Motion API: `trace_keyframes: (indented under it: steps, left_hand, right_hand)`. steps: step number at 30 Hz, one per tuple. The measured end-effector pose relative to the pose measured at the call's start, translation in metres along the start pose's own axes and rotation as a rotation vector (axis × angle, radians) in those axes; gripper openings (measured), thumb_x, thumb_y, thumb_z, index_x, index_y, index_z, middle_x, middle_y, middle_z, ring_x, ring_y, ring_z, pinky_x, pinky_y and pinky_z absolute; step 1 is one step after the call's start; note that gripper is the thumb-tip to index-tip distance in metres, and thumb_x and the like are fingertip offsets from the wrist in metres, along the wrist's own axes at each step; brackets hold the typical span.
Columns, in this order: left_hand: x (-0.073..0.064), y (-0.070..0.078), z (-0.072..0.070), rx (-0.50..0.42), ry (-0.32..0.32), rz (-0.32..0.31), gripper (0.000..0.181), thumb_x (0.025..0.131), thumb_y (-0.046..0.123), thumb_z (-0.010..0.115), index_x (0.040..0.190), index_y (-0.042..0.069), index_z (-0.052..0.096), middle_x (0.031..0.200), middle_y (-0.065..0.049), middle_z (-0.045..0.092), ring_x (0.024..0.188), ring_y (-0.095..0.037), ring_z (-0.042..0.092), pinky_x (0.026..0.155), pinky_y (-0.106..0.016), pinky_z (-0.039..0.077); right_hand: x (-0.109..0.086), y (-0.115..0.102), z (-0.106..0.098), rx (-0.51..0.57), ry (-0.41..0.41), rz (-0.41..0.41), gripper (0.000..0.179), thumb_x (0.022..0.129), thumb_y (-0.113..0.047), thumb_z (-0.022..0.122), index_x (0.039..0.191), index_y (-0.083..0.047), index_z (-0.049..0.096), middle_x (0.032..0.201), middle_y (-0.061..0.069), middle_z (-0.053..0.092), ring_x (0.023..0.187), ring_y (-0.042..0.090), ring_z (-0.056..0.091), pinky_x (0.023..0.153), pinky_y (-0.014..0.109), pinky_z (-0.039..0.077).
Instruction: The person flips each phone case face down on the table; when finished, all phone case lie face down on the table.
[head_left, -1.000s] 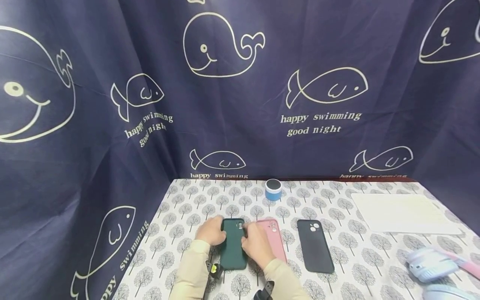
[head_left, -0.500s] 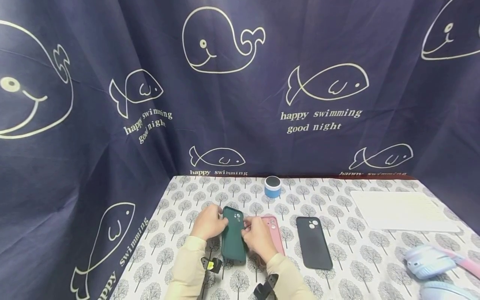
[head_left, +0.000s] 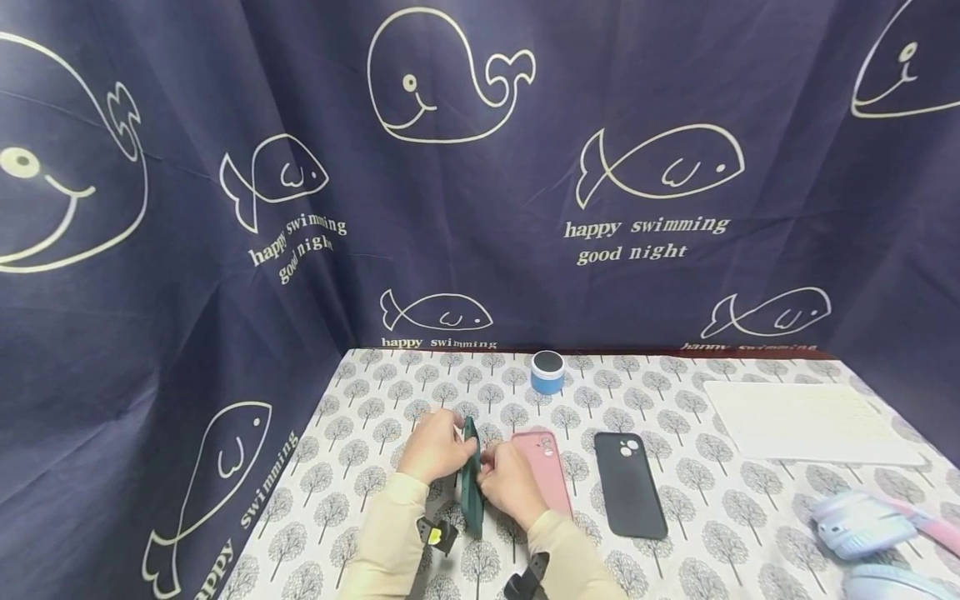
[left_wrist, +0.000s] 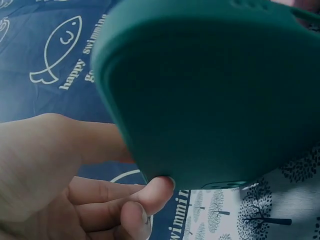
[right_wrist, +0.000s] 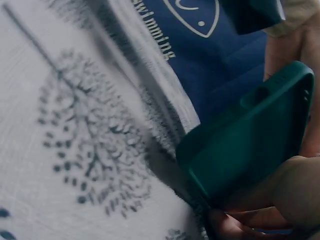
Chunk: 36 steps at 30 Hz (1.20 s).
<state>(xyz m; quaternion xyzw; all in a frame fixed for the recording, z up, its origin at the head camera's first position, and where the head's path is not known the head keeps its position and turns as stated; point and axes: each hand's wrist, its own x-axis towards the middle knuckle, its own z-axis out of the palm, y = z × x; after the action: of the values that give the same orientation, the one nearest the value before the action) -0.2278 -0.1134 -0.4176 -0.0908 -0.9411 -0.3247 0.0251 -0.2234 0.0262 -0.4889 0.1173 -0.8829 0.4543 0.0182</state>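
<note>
A dark green phone case is held turned up nearly on its long edge, a little left of the table's middle. My left hand pinches it near its far end; in the left wrist view a fingertip meets its edge close to the camera cutout. From the other side, my right hand grips the case with curled fingers. The case's hollow inside shows in the right wrist view. Just right of my right hand lies a pink phone case, partly covered by that hand. Farther right lies a black phone case.
A blue and white cylinder with a dark top stands at the back of the table. A white flat board lies at the right, with pale blue and pink headphones nearer the front. A dark blue printed curtain surrounds the table.
The green phone case has gone from lying flat to standing nearly on edge, and both hands have turned it. My right hand has moved left, uncovering more of the pink case.
</note>
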Motion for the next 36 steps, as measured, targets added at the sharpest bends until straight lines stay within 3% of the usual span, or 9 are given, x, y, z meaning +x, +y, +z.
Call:
trace_keyframes:
  steps: [6,11,14,17,21,24,28,33,36]
  left_hand:
    - [0.002,-0.005,0.006,0.019,-0.012,-0.007,0.037,0.079,0.019,0.078,0.106,-0.005,0.068,0.069,-0.001,0.063,0.059,-0.013,0.056,0.056,-0.03,0.048]
    - [0.002,-0.01,0.008,-0.001,-0.009,-0.005,0.03,0.084,0.019,0.075,0.103,-0.003,0.07,0.07,0.0,0.063,0.059,-0.012,0.056,0.055,-0.03,0.047]
    - [0.003,-0.014,0.008,-0.068,-0.02,0.0,0.016,0.092,0.012,0.065,0.097,-0.003,0.071,0.067,0.0,0.063,0.057,-0.012,0.056,0.054,-0.03,0.047]
    - [0.006,-0.02,0.009,-0.182,-0.063,0.009,0.018,0.096,0.002,0.054,0.096,-0.006,0.07,0.065,-0.005,0.065,0.054,-0.013,0.058,0.054,-0.029,0.049]
    - [0.012,-0.031,0.015,-0.332,-0.143,0.015,0.02,0.095,-0.005,0.05,0.097,-0.011,0.068,0.067,-0.008,0.065,0.053,-0.015,0.061,0.055,-0.031,0.054]
    - [0.013,-0.038,0.02,-0.405,-0.2,0.013,0.019,0.094,-0.004,0.051,0.095,-0.012,0.067,0.069,-0.007,0.065,0.056,-0.017,0.063,0.058,-0.033,0.055]
    - [0.011,-0.039,0.02,-0.443,-0.246,0.0,0.019,0.094,-0.001,0.051,0.093,-0.013,0.066,0.071,-0.011,0.067,0.058,-0.02,0.066,0.059,-0.032,0.056]
    - [0.01,-0.039,0.022,-0.448,-0.262,-0.059,0.022,0.096,0.004,0.053,0.091,-0.011,0.068,0.07,-0.013,0.068,0.059,-0.026,0.07,0.06,-0.034,0.057]
    - [0.011,-0.041,0.024,-0.455,-0.258,-0.075,0.025,0.099,0.008,0.052,0.09,-0.009,0.068,0.07,-0.012,0.068,0.06,-0.028,0.069,0.061,-0.035,0.057]
  right_hand:
    - [-0.001,0.002,0.002,-0.03,0.019,-0.019,0.024,0.068,0.013,0.058,0.083,0.0,0.071,0.068,0.001,0.062,0.06,0.013,0.051,0.058,0.027,0.045]
    - [-0.001,0.003,-0.007,0.045,-0.025,0.013,0.021,0.077,0.008,0.065,0.096,0.006,0.072,0.076,0.006,0.066,0.062,0.011,0.053,0.058,0.025,0.046]
    - [0.0,0.0,-0.018,0.161,-0.042,0.081,0.024,0.088,-0.003,0.066,0.108,0.01,0.068,0.079,0.01,0.067,0.06,0.015,0.059,0.055,0.027,0.05]
    - [0.001,-0.007,-0.028,0.245,-0.029,0.105,0.031,0.095,-0.018,0.065,0.11,0.009,0.068,0.077,0.014,0.069,0.06,0.025,0.065,0.054,0.033,0.053]
    - [0.001,-0.016,-0.03,0.252,-0.019,0.082,0.036,0.09,-0.031,0.072,0.103,0.003,0.072,0.071,0.007,0.069,0.058,0.023,0.065,0.054,0.034,0.054]
    - [-0.001,-0.019,-0.028,0.263,-0.035,0.084,0.027,0.086,-0.023,0.076,0.098,0.002,0.073,0.071,0.005,0.069,0.055,0.018,0.064,0.053,0.036,0.055]
    - [-0.002,-0.021,-0.03,0.334,-0.053,0.099,0.02,0.085,-0.008,0.073,0.098,0.007,0.071,0.075,0.016,0.071,0.055,0.022,0.068,0.056,0.037,0.058]
    - [-0.002,-0.024,-0.036,0.41,-0.053,0.109,0.026,0.087,-0.004,0.069,0.105,0.015,0.066,0.077,0.017,0.07,0.058,0.023,0.069,0.06,0.041,0.058]
    - [-0.001,-0.025,-0.041,0.404,-0.013,0.125,0.029,0.088,-0.006,0.07,0.108,0.014,0.066,0.081,0.014,0.071,0.06,0.021,0.069,0.062,0.04,0.059]
